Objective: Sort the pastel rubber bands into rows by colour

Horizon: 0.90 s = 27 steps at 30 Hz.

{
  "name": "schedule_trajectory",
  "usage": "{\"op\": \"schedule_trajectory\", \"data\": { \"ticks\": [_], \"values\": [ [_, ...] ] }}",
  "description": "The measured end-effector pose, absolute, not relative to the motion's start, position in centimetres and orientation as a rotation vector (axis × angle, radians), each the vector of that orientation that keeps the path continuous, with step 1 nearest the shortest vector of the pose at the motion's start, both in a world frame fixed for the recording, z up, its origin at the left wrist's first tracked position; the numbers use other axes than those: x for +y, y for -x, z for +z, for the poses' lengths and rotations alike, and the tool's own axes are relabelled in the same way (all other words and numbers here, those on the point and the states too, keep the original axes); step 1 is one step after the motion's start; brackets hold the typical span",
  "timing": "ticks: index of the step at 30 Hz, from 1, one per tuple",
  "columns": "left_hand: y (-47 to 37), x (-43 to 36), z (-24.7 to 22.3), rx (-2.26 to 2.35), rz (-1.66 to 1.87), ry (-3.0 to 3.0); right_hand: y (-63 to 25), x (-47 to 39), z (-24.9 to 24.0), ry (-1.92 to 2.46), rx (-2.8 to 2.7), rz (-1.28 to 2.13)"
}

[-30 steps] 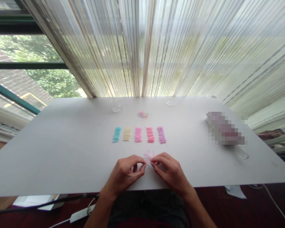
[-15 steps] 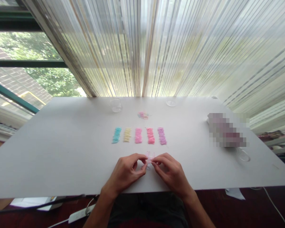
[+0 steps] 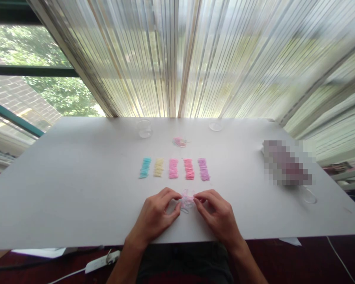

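Near the front edge lies a small tangle of thin, see-through pink and pale elastic bands [image 3: 187, 202], between my two hands. My left hand [image 3: 158, 211] curves around its left side, index fingertip and thumb at the bands. On the other side my right hand [image 3: 217, 209] pinches a pink strand between thumb and index finger. A pink strand seems to run across between the fingertips. Just beyond lie neat stacks of little strips: turquoise [image 3: 145, 168], yellow [image 3: 159, 167], pink [image 3: 173, 169], coral [image 3: 189, 169] and purple [image 3: 203, 169].
Farther back is a loose pile of pastel bands [image 3: 180, 142]. A clear cup [image 3: 144, 129] and a clear round lid [image 3: 215, 126] stand near the curtain. On the right lies a blurred-out pouch [image 3: 286, 163] with a loop [image 3: 309, 195] at its end.
My fingertips have moved apart, the right hand shifting rightward, so more of the band tangle shows between them. The view has tilted slightly; the stacks lie as before.
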State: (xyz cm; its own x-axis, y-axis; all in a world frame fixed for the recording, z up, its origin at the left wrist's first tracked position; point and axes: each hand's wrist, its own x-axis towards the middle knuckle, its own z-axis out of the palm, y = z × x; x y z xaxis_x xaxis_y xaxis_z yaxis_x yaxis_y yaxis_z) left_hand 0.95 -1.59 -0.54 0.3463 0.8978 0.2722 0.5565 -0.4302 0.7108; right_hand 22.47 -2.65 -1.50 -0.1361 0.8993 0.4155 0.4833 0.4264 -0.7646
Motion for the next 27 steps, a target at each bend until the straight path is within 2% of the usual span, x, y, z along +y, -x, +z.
{"op": "schedule_trajectory", "data": {
  "ticks": [14, 27],
  "values": [
    [-1.6, -1.1, 0.0, 1.248, 0.972, -2.226, -22.4, -2.4, -1.2, 1.148, -1.795, 0.644],
    [-1.8, 0.3, 1.2, 1.249, 0.826, -2.351, -22.6, -1.1, 0.1, 1.204, -1.851, 0.614]
  ]
}}
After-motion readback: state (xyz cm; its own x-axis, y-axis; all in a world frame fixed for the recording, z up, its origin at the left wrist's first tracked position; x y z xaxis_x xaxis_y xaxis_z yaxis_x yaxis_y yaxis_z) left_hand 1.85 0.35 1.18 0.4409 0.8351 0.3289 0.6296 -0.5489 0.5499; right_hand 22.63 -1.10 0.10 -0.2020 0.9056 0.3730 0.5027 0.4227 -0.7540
